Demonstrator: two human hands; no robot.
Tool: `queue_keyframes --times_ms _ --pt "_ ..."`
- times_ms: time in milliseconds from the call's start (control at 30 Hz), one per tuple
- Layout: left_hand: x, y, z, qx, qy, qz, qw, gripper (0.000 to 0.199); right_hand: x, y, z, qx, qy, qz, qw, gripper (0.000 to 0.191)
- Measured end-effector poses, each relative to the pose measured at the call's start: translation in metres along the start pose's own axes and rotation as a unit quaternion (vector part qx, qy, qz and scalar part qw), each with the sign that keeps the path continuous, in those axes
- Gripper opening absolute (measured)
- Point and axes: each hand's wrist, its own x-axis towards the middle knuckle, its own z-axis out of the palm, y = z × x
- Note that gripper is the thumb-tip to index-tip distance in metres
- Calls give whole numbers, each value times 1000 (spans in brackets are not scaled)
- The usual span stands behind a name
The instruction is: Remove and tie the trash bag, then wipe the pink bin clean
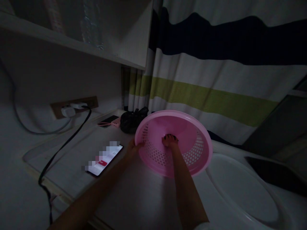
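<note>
A pink plastic basket (184, 127) with perforated sides tilts on the white tabletop, its mouth facing me. My left hand (133, 149) is closed on the left edge of its rim, thumb on the inner side. Deep inside the basket, my right hand (170, 140) is against the bottom with its fingers bent. Something black shows between and beyond those fingers; its kind is too dark and small to make out.
A lit phone (105, 159) lies left of the basket. Behind it are a black plastic bag (133, 120), a pink power bank (116, 122) and a dark phone (108, 120). A black cable (64, 147) hangs from the wall socket (92, 102). A white oval recessed surface (242, 185) is at right.
</note>
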Motion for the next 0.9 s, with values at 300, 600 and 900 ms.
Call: queue_keyframes --times_ms 300,600,900 --pt "-9 -26 7 -68 -33 -44 996 57 10 7 0 11 -13 -19 1000 50" --pt "-27 -32 25 -44 -70 -98 992 69 -14 11 -4 -26 -50 -89 994 54" --pt "-35 -35 25 6 -79 -69 994 54 -79 27 -12 -43 -88 -206 974 50"
